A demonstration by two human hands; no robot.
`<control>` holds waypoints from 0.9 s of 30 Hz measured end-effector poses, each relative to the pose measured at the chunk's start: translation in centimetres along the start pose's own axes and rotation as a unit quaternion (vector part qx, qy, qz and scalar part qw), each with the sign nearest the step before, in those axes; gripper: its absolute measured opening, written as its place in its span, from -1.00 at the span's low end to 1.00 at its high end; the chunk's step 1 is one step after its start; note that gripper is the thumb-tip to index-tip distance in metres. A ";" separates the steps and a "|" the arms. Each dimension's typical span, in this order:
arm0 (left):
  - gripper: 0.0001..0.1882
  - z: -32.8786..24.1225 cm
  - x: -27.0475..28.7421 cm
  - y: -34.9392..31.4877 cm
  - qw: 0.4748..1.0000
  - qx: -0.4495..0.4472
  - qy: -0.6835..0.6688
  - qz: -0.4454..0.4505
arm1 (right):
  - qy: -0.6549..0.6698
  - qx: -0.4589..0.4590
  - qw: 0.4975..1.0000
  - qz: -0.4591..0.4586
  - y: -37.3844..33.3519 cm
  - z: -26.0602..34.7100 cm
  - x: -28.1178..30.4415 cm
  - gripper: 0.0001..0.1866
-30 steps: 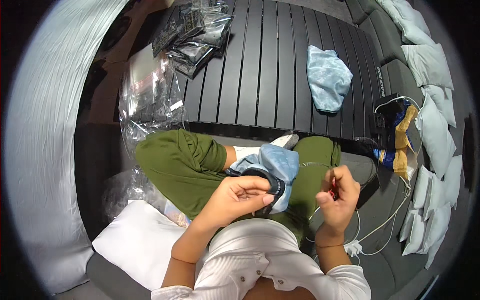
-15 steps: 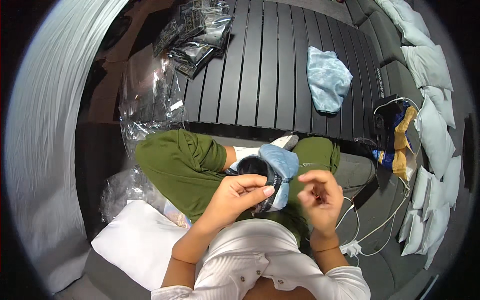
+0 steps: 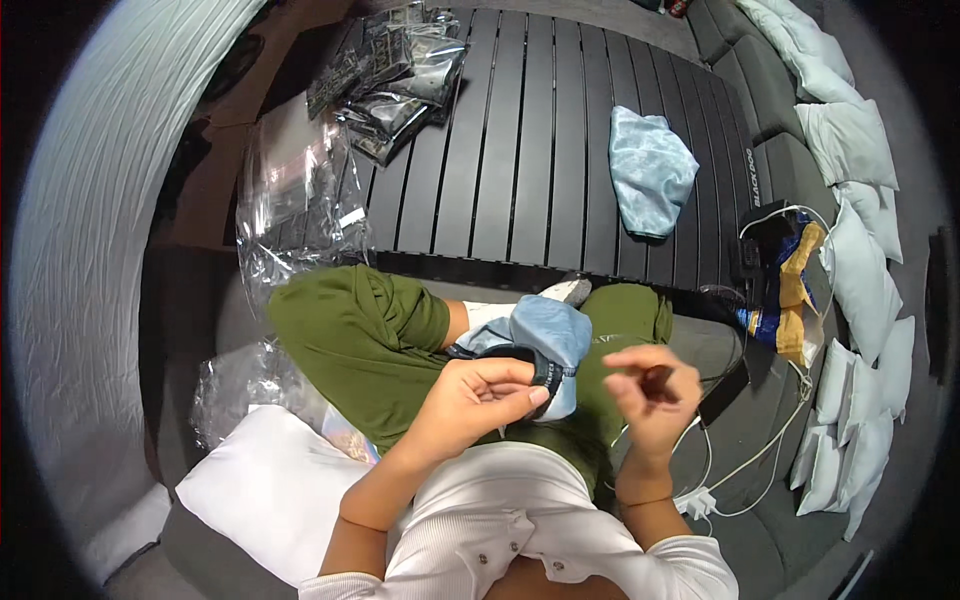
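In my lap lies a light blue, shiny cloth item (image 3: 550, 335) with a black lettered band. My left hand (image 3: 495, 395) is closed on the black band (image 3: 547, 378), pinching it between thumb and fingers. My right hand (image 3: 655, 390) is raised just to the right of the cloth, apart from it. Its index finger and thumb are bent with a gap between them, and the other fingers curl inward, partly blurred. A similar light blue cloth piece (image 3: 652, 172) with a dark edge lies on the right side of the black slatted table (image 3: 520, 150).
Several black packets in clear wrap (image 3: 400, 80) lie at the table's far left. Clear plastic bags (image 3: 300, 200) hang at its left edge. A white pillow (image 3: 275, 490) is beside me. On the right are white cables (image 3: 765, 470), a blue-yellow bag (image 3: 800, 290) and pale cushions (image 3: 860, 250).
The band and my left hand stay about the same, with the black opening now less visible. My right hand has shifted slightly right, and its finger pose has changed a little.
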State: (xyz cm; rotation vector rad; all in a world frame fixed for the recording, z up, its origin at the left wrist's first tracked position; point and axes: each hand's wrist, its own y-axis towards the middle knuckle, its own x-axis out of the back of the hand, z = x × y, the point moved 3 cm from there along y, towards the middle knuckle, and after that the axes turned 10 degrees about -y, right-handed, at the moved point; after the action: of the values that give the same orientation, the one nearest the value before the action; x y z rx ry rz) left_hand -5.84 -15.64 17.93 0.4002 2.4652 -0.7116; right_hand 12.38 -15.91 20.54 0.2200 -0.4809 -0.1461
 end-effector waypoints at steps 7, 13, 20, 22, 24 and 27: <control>-0.82 0.1 0.2 -0.2 0.997 0.060 -0.048 0.008 | -0.040 0.055 0.996 0.058 -0.2 0.9 -1.5 -0.74; -0.85 0.3 0.3 -0.2 0.998 0.060 -0.028 0.013 | 0.027 0.008 0.998 0.054 -0.2 -0.2 -1.1 -0.45; -0.89 0.8 0.1 0.3 0.994 0.053 -0.091 0.030 | -0.073 0.072 0.990 0.099 -1.0 -0.1 -2.1 -0.46; -0.89 0.9 -0.1 0.3 0.994 0.054 -0.089 0.017 | -0.053 0.032 0.993 0.096 -1.1 0.2 -2.3 -0.56; -0.90 1.0 -0.2 0.3 0.995 0.057 -0.087 0.008 | -0.051 0.027 0.994 0.093 -0.9 0.3 -2.8 -0.60; -0.91 0.8 -0.1 0.3 0.994 0.043 -0.095 -0.005 | -0.030 -0.049 0.996 0.071 -0.2 -0.1 -2.8 -0.72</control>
State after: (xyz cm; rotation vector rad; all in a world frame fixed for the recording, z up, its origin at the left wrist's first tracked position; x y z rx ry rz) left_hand -5.29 -15.80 17.31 0.3372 2.2643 -0.8237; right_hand 9.92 -15.56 19.19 0.0850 -0.5459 -0.0371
